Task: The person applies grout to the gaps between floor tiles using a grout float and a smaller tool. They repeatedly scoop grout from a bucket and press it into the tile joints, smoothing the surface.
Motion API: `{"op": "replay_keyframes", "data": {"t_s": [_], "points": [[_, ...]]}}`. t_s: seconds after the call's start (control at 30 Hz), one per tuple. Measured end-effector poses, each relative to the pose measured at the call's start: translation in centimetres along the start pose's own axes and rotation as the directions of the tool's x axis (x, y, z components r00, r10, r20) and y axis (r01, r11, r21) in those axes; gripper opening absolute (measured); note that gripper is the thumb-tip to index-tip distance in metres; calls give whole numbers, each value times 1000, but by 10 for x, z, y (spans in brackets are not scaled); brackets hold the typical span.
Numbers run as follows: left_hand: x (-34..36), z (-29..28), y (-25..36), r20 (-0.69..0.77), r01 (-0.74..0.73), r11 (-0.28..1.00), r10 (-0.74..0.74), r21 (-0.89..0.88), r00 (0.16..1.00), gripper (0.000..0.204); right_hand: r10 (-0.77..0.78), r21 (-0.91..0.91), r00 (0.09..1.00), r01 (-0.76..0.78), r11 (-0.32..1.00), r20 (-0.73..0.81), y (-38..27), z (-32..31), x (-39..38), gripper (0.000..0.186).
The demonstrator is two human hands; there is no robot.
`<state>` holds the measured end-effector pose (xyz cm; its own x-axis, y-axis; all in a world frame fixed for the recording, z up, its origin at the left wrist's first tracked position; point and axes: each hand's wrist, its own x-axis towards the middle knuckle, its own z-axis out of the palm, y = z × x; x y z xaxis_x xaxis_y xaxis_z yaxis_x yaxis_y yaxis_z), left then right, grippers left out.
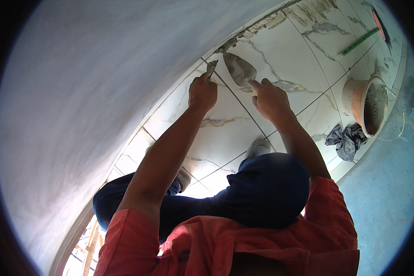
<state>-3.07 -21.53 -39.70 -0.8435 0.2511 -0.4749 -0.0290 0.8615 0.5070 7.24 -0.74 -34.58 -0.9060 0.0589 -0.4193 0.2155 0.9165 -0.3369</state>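
Note:
My left hand (203, 93) is closed round a small putty knife (211, 67), its narrow grey blade pointing up toward the wall's foot. In my right hand (270, 100) is a pointing trowel (239, 69) with a broad, mortar-smeared blade. The trowel lies low over the white marble-patterned floor tiles (225, 133), its tip near the wall joint; whether it touches them I cannot tell. The two blades are close together but apart. Rough grey mortar (267, 25) runs along the tile edge beyond the trowel.
An orange-brown bucket (354, 99) with grey mortar inside stands tilted in view at the right. Beside it lies a crumpled dark cloth or bag (346, 140). Farther off is a green-handled tool (359, 43). A pale wall (101, 83) rises close on my left; a blue wall (386, 193) is at right.

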Motion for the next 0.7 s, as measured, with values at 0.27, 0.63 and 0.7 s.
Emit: {"op": "replay_keyframes", "data": {"t_s": [0.27, 0.63, 0.7], "points": [[-2, 2, 6, 14, 14, 1000, -14, -16, 1000, 41, 50, -55, 999, -49, 997, 9, 0, -10, 12, 46], [3, 11, 14, 38, -12, 998, 15, -66, 999, 42, 120, -35, 993, -120, 992, 8, 10, -14, 23, 48], [4, 14, 18, 35, -19, 998, 21, -67, 999, 43, 122, -29, 992, -122, 992, 3, 9, -21, 19, 48]]}}
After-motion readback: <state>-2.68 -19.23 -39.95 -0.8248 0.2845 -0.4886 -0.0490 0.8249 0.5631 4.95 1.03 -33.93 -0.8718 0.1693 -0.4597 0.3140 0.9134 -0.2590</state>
